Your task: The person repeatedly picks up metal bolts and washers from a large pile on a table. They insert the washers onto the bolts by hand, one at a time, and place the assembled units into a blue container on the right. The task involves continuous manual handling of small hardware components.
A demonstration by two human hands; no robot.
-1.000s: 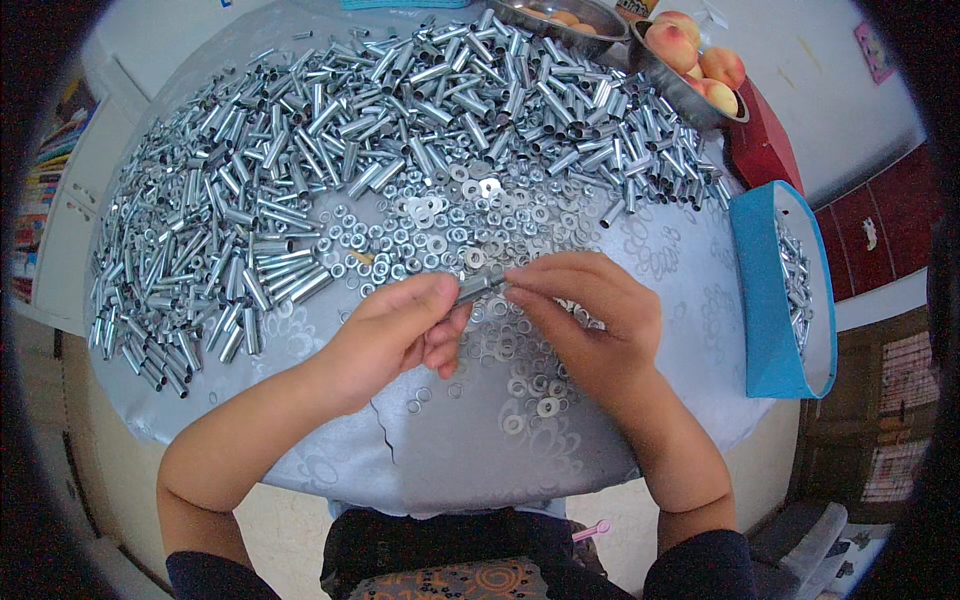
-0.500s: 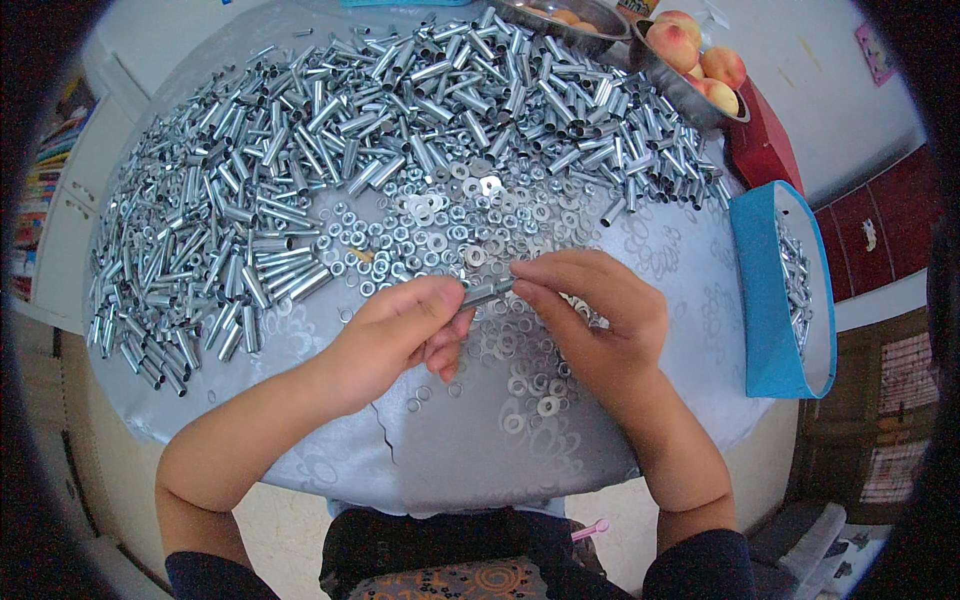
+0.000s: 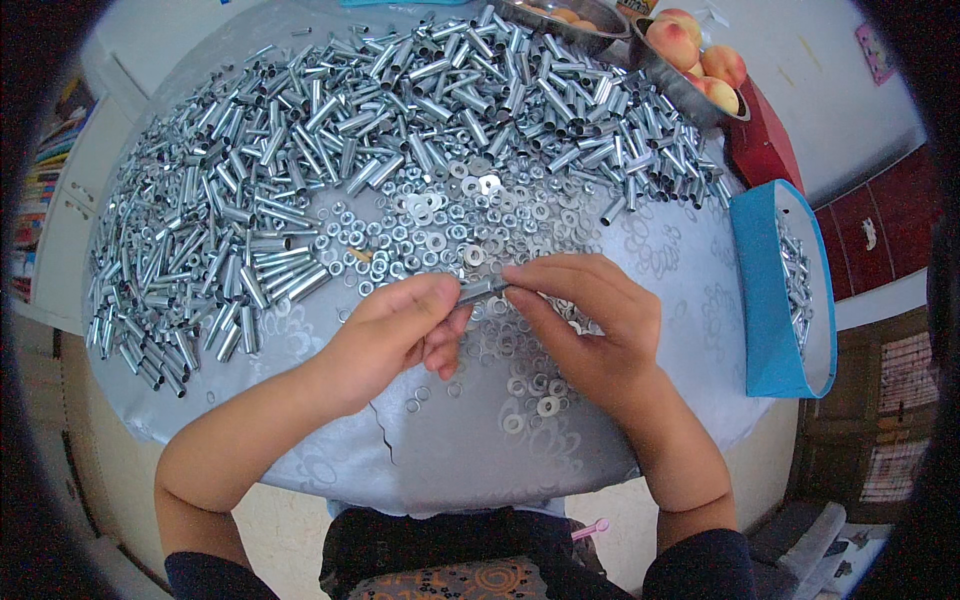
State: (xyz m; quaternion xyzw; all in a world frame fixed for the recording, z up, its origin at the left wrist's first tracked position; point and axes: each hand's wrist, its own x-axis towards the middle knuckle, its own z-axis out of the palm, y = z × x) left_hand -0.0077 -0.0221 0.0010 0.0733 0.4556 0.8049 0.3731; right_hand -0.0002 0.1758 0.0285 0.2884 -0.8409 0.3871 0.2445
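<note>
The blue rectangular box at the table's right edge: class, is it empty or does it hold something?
Not empty. The blue rectangular box holds small silver metal tubes along its inside.

Silver-clothed table (image 3: 560, 470) w/ metal tubes (image 3: 300, 200), washers (image 3: 440, 225), blue box (image 3: 765, 300)

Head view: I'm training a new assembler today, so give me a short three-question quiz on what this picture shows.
1. True or false: both hands hold one small metal tube between them.
2. Which lies nearer the hands: A) loose washers, B) the pile of tubes?
3. Fill in: the blue box stands at the table's ____ edge.

Key:
1. True: left hand and right hand pinch its ends.
2. A.
3. Right.
</note>
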